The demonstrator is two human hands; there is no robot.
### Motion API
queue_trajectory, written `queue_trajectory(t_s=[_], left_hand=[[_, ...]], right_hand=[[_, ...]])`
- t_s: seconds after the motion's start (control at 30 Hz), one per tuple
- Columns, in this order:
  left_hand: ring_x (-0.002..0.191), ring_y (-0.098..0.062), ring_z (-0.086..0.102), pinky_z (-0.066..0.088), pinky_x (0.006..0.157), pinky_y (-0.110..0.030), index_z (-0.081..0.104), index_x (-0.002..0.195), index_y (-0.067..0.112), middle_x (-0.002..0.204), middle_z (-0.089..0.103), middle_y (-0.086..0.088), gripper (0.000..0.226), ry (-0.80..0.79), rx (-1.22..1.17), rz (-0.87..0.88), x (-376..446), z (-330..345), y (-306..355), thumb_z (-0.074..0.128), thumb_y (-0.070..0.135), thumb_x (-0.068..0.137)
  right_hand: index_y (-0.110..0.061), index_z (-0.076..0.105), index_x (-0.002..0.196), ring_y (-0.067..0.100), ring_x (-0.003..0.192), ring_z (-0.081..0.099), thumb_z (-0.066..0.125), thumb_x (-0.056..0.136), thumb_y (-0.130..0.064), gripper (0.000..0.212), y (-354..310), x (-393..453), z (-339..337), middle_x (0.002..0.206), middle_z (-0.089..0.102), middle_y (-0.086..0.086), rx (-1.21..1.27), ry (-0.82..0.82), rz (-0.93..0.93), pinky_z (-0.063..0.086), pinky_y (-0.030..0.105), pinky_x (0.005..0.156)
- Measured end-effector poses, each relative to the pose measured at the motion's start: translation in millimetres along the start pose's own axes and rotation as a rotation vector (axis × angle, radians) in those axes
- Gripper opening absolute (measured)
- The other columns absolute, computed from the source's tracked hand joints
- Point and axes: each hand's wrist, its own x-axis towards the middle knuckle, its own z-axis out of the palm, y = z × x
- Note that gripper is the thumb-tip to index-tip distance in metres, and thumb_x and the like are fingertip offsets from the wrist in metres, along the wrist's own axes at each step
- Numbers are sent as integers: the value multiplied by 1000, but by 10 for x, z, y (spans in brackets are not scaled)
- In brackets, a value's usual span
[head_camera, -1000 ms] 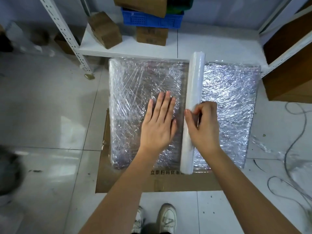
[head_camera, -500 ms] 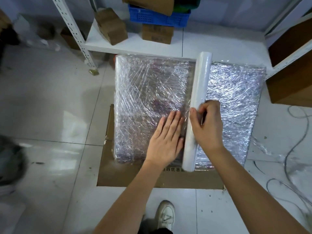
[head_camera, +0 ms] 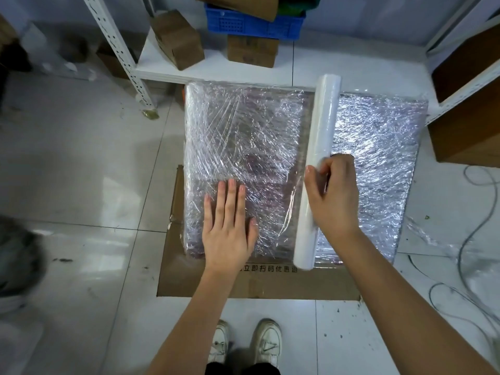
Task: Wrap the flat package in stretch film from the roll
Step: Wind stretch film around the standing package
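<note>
The flat package [head_camera: 243, 147], covered in wrinkled clear film, lies on a brown cardboard sheet [head_camera: 259, 285] on the tiled floor. A long white stretch film roll [head_camera: 320, 136] lies across the package from far to near, right of its middle. My right hand [head_camera: 334, 196] grips the roll near its lower half, thumb on the left side. My left hand [head_camera: 228, 228] rests flat, fingers spread, on the film at the package's near left part. A film sheet stretches between the roll and the area under my left hand.
A white low shelf [head_camera: 216, 69] behind the package carries small cardboard boxes [head_camera: 177, 39] and a blue crate [head_camera: 254, 23]. A perforated metal upright [head_camera: 121, 55] stands at the left. Brown boxes [head_camera: 465, 109] and loose cables [head_camera: 476, 228] are on the right. My shoes [head_camera: 246, 345] stand below the cardboard.
My left hand slid left and toward me across the film, away from the roll. The right hand kept its grip on the roll, which stayed nearly in place.
</note>
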Motion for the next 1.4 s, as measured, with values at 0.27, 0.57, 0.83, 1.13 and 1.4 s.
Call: queue_trajectory(t_s=[0.27,0.57,0.83,1.13,1.4], left_hand=[[145,-26,18,7,120,-43,29,144,1,154,23,-12,50,-72,-78,341,69,3,464,25,25,101],[147,-23,4,3,121,-41,18,146,0,154,20,-11,54,-102,-47,308,133,131,438,9,30,103],[147,-23,9,5,121,-42,23,148,3,156,18,-11,57,-127,-30,316,154,122,433,26,33,99],[145,-23,21,15,119,-44,32,147,4,155,28,-11,55,-166,-73,273,129,-15,463,19,33,102],[114,-34,54,32,107,-42,55,110,-3,115,63,-22,36,61,-112,285,416,-55,749,46,26,90]], right_hand=[[-6,44,89,20,68,40,55,92,-23,21,-87,-18,-37,93,38,7,-78,0,85,29,28,58],[-17,32,92,20,72,47,67,79,-51,50,-51,-82,-75,90,45,3,-213,-117,197,29,28,60],[-13,50,116,29,89,60,68,78,-50,56,96,-95,-353,108,54,9,-250,-37,228,42,34,67],[-24,48,137,33,84,56,46,92,-26,45,57,-264,-232,106,51,20,-302,-89,51,51,37,61],[-29,33,139,30,111,39,49,86,-44,57,241,-370,-223,119,48,19,-436,0,-60,41,49,90]])
